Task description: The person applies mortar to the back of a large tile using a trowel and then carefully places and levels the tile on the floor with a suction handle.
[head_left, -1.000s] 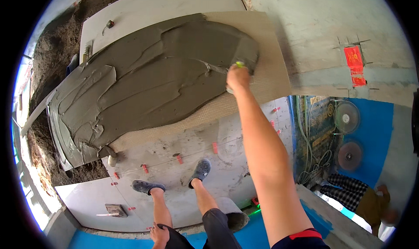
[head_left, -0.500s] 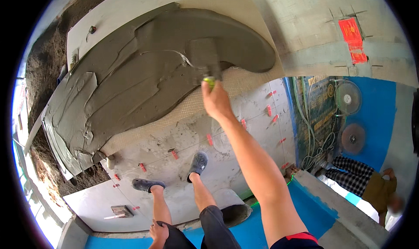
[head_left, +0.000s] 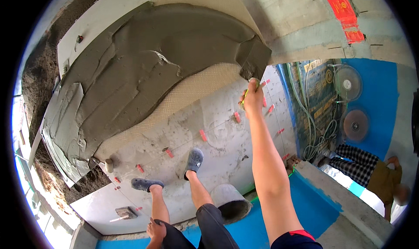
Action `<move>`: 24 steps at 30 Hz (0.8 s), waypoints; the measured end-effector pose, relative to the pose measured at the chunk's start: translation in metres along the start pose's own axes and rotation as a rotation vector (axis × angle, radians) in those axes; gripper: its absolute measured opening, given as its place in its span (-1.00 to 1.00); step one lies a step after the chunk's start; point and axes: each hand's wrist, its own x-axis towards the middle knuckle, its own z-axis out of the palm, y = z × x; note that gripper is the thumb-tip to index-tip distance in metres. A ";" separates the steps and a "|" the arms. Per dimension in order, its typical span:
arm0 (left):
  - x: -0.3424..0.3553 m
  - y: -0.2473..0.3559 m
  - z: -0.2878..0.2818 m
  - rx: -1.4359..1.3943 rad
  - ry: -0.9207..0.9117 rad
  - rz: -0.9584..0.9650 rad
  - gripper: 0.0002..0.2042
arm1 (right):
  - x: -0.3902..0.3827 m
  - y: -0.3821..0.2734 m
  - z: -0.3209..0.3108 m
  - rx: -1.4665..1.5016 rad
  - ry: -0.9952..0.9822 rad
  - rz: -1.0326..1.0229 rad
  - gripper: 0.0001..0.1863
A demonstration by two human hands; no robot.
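My right hand (head_left: 252,98) grips the yellow-green handle (head_left: 245,93) of a broad trowel, its mortar-coated blade (head_left: 253,57) at the right end of a thick grey mortar layer (head_left: 131,57). The mortar covers most of a large sheet (head_left: 183,91) with a waffle-textured surface, bare along parts of its edges. My left hand (head_left: 156,231) has its fingers curled on my left knee, at the bottom of the view. My feet in grey clogs (head_left: 193,160) stand on pale tiles (head_left: 222,161) dotted with red levelling clips (head_left: 203,135).
A grey bucket (head_left: 229,205) and small float (head_left: 125,212) lie near my legs. At right are two round fans (head_left: 349,84), coiled hoses (head_left: 316,146), a concrete ledge (head_left: 349,218) and another person (head_left: 379,181). A rough dark strip (head_left: 39,74) runs down the left.
My right hand and trowel swept down-left, then moved up-right to the mortar's right end. The bare textured band beneath the mortar's right part looks wider. My left hand stays at my knee.
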 end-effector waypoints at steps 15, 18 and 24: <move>-0.014 0.019 -0.008 0.005 -0.106 -0.039 -0.33 | 0.039 -0.018 -0.093 -0.375 -0.132 -0.406 -0.53; -0.017 0.021 -0.002 -0.018 -0.094 -0.033 -0.33 | 0.062 -0.039 -0.083 -0.604 -0.222 -0.222 -0.45; -0.026 0.027 0.012 -0.037 -0.099 -0.046 -0.31 | 0.011 0.030 -0.083 -0.961 -0.342 -0.501 -0.37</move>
